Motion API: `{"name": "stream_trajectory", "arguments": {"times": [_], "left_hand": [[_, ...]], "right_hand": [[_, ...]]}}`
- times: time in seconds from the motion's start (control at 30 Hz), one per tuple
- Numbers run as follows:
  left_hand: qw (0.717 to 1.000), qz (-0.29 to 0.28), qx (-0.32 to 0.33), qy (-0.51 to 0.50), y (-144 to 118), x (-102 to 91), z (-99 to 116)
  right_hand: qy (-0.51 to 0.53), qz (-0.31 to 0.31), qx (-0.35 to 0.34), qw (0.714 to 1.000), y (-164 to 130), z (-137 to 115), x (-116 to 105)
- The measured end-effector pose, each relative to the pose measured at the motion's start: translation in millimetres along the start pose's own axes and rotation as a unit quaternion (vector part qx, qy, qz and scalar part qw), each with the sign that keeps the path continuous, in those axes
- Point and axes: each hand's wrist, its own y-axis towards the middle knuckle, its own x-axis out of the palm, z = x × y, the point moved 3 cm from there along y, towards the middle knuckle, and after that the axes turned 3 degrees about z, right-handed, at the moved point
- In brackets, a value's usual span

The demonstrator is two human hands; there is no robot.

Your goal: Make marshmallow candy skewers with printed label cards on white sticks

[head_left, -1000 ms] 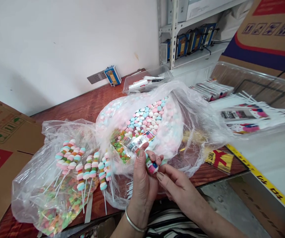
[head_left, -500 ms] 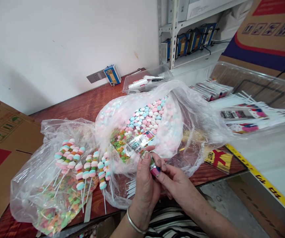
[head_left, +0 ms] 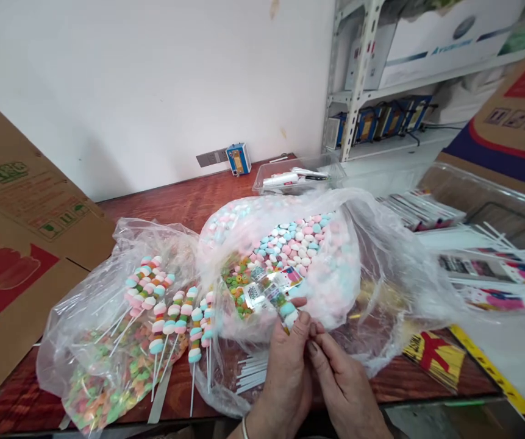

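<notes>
My left hand (head_left: 286, 372) and my right hand (head_left: 342, 387) meet at the table's front edge. Together they pinch the low end of a candy skewer in a printed clear wrapper (head_left: 271, 297). The wrapper points up and left over the mouth of a big clear bag of pink, blue and white candies (head_left: 299, 244). To the left lies a second clear bag (head_left: 107, 329) with finished candy skewers (head_left: 161, 305) on white sticks and loose coloured ring candies. Bare white sticks (head_left: 250, 369) lie under the big bag, beside my left hand.
Cardboard boxes stand at the left (head_left: 15, 244) and far right (head_left: 513, 128). A clear tray (head_left: 491, 244) at the right holds wrappers and sticks. A small clear box with pens (head_left: 296, 177) and a metal shelf (head_left: 358, 79) stand behind. The wooden table (head_left: 175, 198) runs to the wall.
The view has tilted up and shifted, so everything sits lower and further right. My hands have closed in on the wrapped skewer's lower end, fingertips now together.
</notes>
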Motion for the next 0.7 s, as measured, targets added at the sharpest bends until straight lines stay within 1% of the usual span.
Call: {"name": "stream_trajectory", "arguments": {"times": [0.07,0.17,0.2,0.27,0.33,0.43,0.57,0.63,0.7], "left_hand": [[1.000,0.005,0.014,-0.011,5.0,-1.2,9.5],[0.997,0.050,0.035,-0.039,16.3,-5.5,31.0],[0.997,0.056,0.043,-0.044,19.0,-6.1,36.5],[0.997,0.040,0.058,-0.038,21.0,-4.5,41.1],[0.998,0.009,0.056,-0.026,18.4,-0.9,36.7],[0.999,-0.020,0.026,-0.006,10.0,1.5,23.2],[0.997,-0.042,-0.003,0.058,3.4,-6.2,15.1],[0.994,-0.048,-0.007,0.094,4.9,-12.1,16.2],[0.993,-0.042,-0.002,0.107,7.4,-16.6,19.0]], "right_hand": [[-0.021,-0.003,-0.006,1.000,-0.5,3.7,-2.5],[-0.041,-0.018,-0.017,0.999,-7.5,8.2,-3.6],[-0.042,-0.023,-0.022,0.999,-10.1,8.7,-2.8],[-0.045,-0.035,-0.026,0.998,-13.0,7.9,0.6],[-0.050,-0.034,-0.029,0.998,-11.6,4.2,4.3],[-0.056,-0.007,-0.029,0.998,-3.2,-3.7,6.0],[-0.072,0.028,-0.019,0.997,7.5,-9.9,0.2],[-0.073,0.023,-0.016,0.997,8.7,-11.2,-2.1],[-0.072,0.000,-0.013,0.997,7.0,-11.7,-2.0]]}}
